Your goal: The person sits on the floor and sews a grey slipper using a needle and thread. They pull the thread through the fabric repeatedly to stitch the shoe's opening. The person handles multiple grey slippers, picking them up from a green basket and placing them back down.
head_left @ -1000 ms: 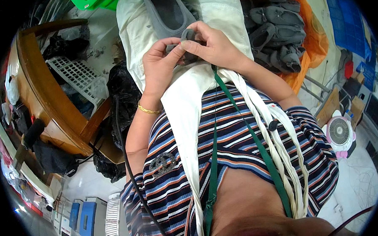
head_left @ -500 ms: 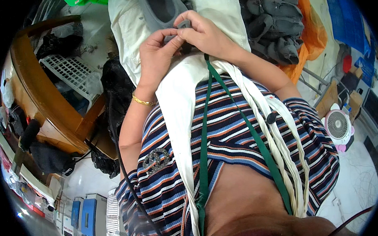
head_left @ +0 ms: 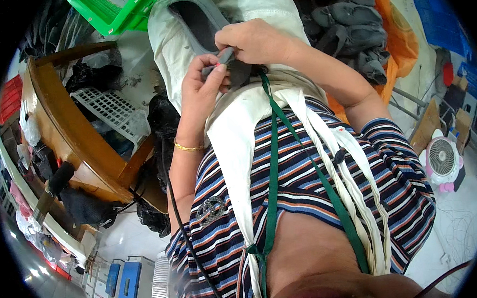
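Background: green crate (head_left: 111,22) showing beyond white-clothed lap (head_left: 166,52). 1 grey shoe (head_left: 197,24) — open-topped, darker inside — is lying just beyond the left hand (head_left: 203,85), which is pinching 1 grey strip (head_left: 225,55); right hand (head_left: 258,42) is curling against it, grip hidden.

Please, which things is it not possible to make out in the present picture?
All in the head view:
Right hand's grip: covered by its own back and curled fingers.
Whether the grey strip pinched by the left hand joins the grey shoe: hidden by the hands.
Green basket: cut off by the top edge.
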Motion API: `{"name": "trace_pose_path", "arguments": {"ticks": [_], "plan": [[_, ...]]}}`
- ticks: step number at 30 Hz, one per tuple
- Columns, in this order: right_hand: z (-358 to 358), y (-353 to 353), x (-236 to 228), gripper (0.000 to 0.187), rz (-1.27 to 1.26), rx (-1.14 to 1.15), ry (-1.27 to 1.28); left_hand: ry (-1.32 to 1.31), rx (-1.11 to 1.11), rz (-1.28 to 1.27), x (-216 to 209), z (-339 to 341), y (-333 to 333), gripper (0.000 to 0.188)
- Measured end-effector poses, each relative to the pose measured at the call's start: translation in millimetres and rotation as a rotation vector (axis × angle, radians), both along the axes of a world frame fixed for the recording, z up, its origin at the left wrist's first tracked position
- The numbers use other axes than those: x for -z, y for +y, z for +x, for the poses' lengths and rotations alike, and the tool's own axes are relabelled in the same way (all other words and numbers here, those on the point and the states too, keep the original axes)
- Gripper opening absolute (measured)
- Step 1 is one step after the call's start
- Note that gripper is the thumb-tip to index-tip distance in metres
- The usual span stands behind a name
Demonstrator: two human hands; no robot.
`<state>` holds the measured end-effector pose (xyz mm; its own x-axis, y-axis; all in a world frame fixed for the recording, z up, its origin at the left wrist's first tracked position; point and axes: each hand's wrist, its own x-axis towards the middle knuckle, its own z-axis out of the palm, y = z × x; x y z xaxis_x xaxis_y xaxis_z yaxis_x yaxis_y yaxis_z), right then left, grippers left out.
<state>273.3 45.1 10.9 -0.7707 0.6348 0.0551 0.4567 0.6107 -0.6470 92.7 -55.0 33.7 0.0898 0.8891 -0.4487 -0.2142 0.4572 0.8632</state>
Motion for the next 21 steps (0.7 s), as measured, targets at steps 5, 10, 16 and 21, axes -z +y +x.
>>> {"name": "trace_pose_path", "arguments": {"ticks": [5, 10, 16, 21], "plan": [[-7.4, -14.2, 22.0, 0.018, -0.476, 0.167, 0.244, 0.095, -0.009, 0.037, -1.6, -17.1, 2.7, 0.012], [0.5, -30.1, -6.2, 0.016, -0.544, 0.302, 0.438, 0.146, -0.011, 0.029, 6.1, -16.7, -1.4, 0.014], [-7.6, -35.4, -12.6, 0.01, 0.154, 0.146, 0.262, 0.309, 0.041, 0.197, 14.7, -14.7, -5.6, 0.014], [-20.2, -33.7, -38.7, 0.012, 0.424, -0.03, 0.584, 0.565, 0.086, 0.379, 20.1, -15.8, -9.6, 0.016]]}}
